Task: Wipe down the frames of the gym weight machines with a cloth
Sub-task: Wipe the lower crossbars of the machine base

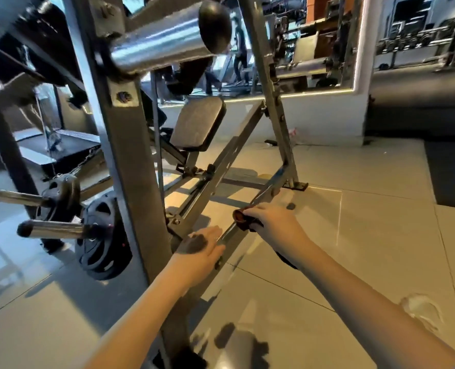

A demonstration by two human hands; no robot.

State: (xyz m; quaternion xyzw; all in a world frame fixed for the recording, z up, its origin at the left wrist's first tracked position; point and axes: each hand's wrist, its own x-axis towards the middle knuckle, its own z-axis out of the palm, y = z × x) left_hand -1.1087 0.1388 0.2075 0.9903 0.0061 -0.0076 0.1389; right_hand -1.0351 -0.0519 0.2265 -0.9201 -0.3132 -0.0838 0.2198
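Rust-brown cloth (241,219) gripped in curled fingers of right hand (271,222), pressed to low slanted frame bar (262,197); left hand (202,246) bracing lower down, finger curl unclear. Probably mid-wipe. Next: slide cloth along bar, keeping pressure.

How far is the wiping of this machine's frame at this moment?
Done: cannot tell, no bar looks clearly cleaner. In hand: the right hand wraps a dark cloth around the low slanted bar; the left hand holds the same bar. Left: probably the thick upright post and the far leg.
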